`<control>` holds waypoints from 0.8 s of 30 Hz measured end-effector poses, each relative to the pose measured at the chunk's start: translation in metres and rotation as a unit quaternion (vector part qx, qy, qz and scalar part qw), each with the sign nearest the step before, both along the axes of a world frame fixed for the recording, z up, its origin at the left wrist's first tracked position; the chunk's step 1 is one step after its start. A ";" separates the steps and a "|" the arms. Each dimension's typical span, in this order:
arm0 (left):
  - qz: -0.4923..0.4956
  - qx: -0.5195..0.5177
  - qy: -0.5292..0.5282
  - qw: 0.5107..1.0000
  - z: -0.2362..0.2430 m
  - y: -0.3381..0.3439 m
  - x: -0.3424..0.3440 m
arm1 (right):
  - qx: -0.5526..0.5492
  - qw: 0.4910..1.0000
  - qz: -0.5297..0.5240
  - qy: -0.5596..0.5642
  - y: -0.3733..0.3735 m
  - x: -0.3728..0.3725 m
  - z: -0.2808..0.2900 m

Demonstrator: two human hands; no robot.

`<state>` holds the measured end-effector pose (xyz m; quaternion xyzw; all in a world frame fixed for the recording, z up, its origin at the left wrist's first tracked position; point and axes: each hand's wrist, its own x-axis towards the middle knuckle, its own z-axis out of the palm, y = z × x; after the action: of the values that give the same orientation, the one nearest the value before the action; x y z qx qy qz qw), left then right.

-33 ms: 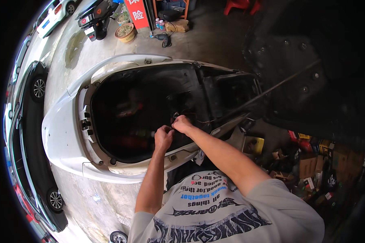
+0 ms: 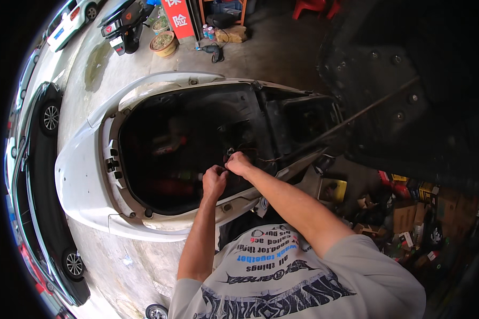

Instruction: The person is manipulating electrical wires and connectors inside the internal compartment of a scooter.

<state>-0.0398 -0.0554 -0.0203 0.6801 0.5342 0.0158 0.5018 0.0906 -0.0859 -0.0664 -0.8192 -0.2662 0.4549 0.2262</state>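
A white scooter body has its black under-seat compartment open. Inside, my left hand is closed in a pinch on something too small to make out. Just above and right of it, my right hand pinches at thin wires beside a small connector; my fingers partly hide them. Thin wires run off rightward along the compartment's inner side. Reddish items lie dimly at the compartment's bottom.
A raised black seat with a prop rod fills the upper right. Cardboard boxes and clutter lie at lower right. Beyond the scooter are a drill, potted plants, red chairs and another scooter. A dark car stands left.
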 end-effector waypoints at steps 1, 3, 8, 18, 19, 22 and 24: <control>-0.018 0.021 0.028 0.999 0.002 0.000 0.000 | 0.001 1.000 0.004 0.001 -0.001 -0.001 0.001; -0.028 0.039 0.039 0.998 0.003 0.000 0.000 | 0.004 1.000 -0.008 0.002 -0.002 -0.003 0.004; -0.026 0.023 0.039 0.999 -0.004 0.002 -0.002 | 0.001 1.000 0.015 0.003 -0.003 -0.003 0.016; 0.078 -0.176 -0.121 0.974 -0.025 0.003 -0.001 | 0.186 0.970 -0.088 0.131 -0.080 0.012 0.064; 0.101 -0.218 -0.135 0.961 -0.024 0.003 -0.001 | 0.213 0.966 -0.098 0.113 -0.097 0.018 0.070; 0.115 -0.268 -0.147 0.945 -0.022 0.002 -0.001 | 0.199 0.951 -0.197 0.134 -0.162 0.039 0.073; 0.091 -0.254 -0.118 0.956 -0.021 0.002 0.000 | 0.189 0.937 -0.277 0.101 -0.218 0.050 0.060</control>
<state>-0.0396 -0.0532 -0.0409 0.4719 0.5176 0.0055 0.7137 0.1401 -0.3036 -0.0063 -0.7522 -0.0860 0.3961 0.5195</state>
